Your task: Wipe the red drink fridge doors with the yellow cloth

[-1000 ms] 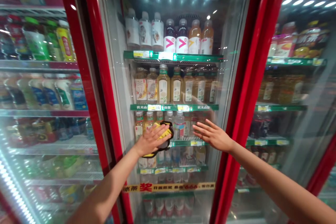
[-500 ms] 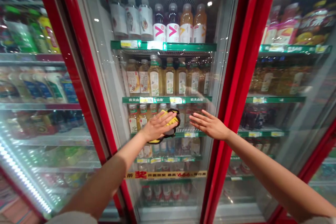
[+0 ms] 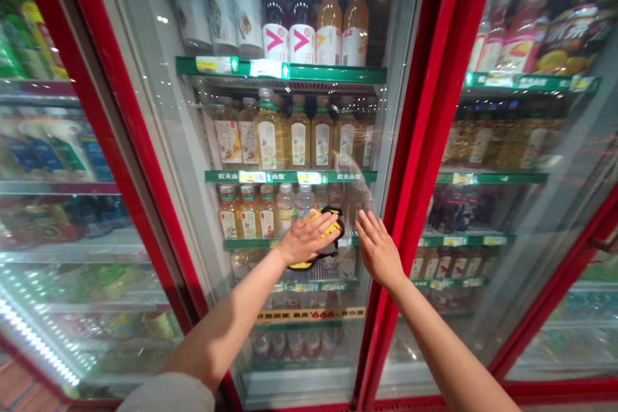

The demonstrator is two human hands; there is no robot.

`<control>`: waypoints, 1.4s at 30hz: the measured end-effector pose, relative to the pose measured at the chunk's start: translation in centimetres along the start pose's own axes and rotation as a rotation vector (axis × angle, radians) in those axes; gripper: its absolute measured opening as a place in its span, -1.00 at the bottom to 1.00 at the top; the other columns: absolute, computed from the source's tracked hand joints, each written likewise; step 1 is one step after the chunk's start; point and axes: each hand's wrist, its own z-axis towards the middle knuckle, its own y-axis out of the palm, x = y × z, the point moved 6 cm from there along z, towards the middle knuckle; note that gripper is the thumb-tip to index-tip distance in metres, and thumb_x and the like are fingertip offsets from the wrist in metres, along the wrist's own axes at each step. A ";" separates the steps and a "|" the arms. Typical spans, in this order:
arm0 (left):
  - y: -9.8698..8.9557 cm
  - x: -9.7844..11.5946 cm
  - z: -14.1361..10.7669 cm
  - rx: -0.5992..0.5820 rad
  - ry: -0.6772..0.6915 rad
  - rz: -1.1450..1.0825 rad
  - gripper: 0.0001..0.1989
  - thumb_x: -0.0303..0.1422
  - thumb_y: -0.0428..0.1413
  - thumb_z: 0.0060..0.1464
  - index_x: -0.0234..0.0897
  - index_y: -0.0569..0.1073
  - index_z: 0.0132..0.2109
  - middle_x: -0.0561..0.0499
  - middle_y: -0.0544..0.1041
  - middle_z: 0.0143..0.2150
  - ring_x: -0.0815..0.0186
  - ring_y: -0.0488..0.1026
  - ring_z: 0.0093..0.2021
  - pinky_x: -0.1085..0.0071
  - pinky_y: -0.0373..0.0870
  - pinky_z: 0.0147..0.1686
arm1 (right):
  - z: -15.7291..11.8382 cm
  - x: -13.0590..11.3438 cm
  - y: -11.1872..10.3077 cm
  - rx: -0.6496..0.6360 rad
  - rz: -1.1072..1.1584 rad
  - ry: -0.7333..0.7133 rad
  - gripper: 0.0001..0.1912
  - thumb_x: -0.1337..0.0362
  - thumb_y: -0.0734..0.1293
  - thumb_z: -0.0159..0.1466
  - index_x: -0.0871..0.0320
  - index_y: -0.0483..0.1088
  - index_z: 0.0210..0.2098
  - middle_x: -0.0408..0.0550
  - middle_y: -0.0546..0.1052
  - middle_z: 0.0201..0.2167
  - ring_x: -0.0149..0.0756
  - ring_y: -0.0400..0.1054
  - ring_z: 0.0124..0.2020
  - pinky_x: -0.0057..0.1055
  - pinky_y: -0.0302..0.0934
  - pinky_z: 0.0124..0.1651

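Note:
My left hand (image 3: 309, 235) lies flat over a yellow cloth with a black edge (image 3: 333, 248), holding it against the glass door (image 3: 284, 206) of a drinks fridge. Part of the cloth is covered by my palm and fingers. To its right, my right hand (image 3: 379, 250) is held up with fingers straight and nothing in it, close to the red door frame (image 3: 410, 161). Whether it touches the glass I cannot tell. Behind the glass, several bottles (image 3: 267, 215) stand on the shelf at hand height.
More bottles (image 3: 299, 135) fill the upper shelves behind the glass. A yellow printed strip (image 3: 323, 314) runs across the door below my hands. Other red-framed fridge sections flank this one, with green bottles (image 3: 14, 45) to the left and pink bottles (image 3: 521, 32) to the right.
My left hand and the cloth have slid a little to the right across the glass. My right hand has turned so its fingers point more upward. The view has shifted slightly.

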 end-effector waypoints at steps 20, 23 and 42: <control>2.2 0.4 10.1 0.080 -0.403 -0.066 -0.22 -0.27 0.30 0.09 -0.10 0.24 0.42 -0.18 0.11 0.51 0.03 -0.04 0.53 -0.07 -0.13 0.48 | -3.1 1.8 -3.9 0.046 0.146 0.075 -0.10 0.63 0.09 0.32 -0.03 -0.28 0.53 0.07 0.13 0.47 -0.14 -0.08 0.50 0.00 0.24 0.39; 2.9 1.5 10.9 0.123 -0.410 -0.058 -0.25 -0.24 0.30 0.10 -0.10 0.26 0.40 -0.20 0.15 0.50 0.00 0.03 0.51 -0.09 -0.07 0.46 | -3.5 2.2 -4.0 0.077 0.147 0.094 -0.13 0.61 0.08 0.34 -0.03 -0.28 0.53 0.08 0.20 0.44 -0.14 0.00 0.48 0.01 0.25 0.38; 1.2 1.2 21.8 0.258 -0.480 -0.163 -0.28 -0.30 0.20 0.19 -0.16 0.17 0.43 -0.19 0.00 0.55 -0.02 -0.03 0.52 -0.07 0.00 0.45 | -1.4 6.0 -10.8 0.317 0.176 0.211 -0.25 0.44 0.09 0.42 -0.15 -0.14 0.51 -0.07 0.12 0.49 -0.02 0.00 0.49 0.14 0.17 0.41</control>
